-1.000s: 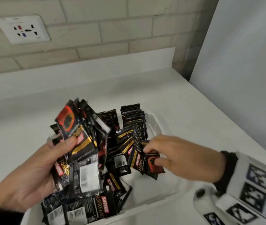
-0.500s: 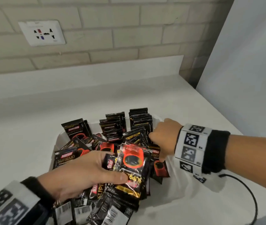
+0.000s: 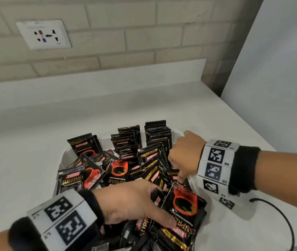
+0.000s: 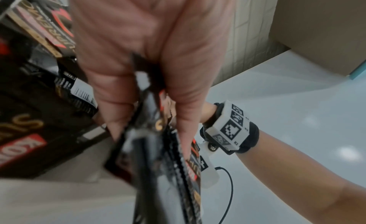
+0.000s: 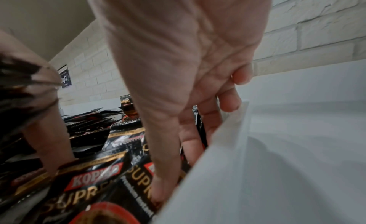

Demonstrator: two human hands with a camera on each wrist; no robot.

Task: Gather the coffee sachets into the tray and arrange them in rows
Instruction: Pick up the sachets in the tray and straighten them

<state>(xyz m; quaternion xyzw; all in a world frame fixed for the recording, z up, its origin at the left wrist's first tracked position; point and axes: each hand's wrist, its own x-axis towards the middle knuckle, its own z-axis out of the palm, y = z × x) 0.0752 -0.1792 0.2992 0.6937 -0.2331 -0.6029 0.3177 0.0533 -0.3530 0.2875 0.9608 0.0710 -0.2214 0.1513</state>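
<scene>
A white tray (image 3: 62, 159) on the counter holds many black Kopiko coffee sachets (image 3: 118, 171). Some stand in upright rows (image 3: 156, 133) along its far side and the others lie loose. My left hand (image 3: 135, 201) is over the tray's near part, gripping a bundle of sachets (image 3: 184, 211) between thumb and fingers. The left wrist view shows that bundle of sachets (image 4: 158, 157) edge-on in the left hand (image 4: 150, 74). My right hand (image 3: 182, 153) reaches down at the tray's right side. There its thumb and curled fingers (image 5: 158, 188) pinch sachets (image 5: 136, 179) against the tray wall (image 5: 227, 164).
The white counter (image 3: 35, 124) runs back to a brick wall with a socket plate (image 3: 43, 34). A tall white panel (image 3: 280, 78) bounds the right side. A black cable (image 3: 287, 223) lies on the counter to the right of the tray.
My left hand turned palm-down and lowered its bundle from above the tray onto the near pile. My right hand moved from the tray's middle toward its right wall.
</scene>
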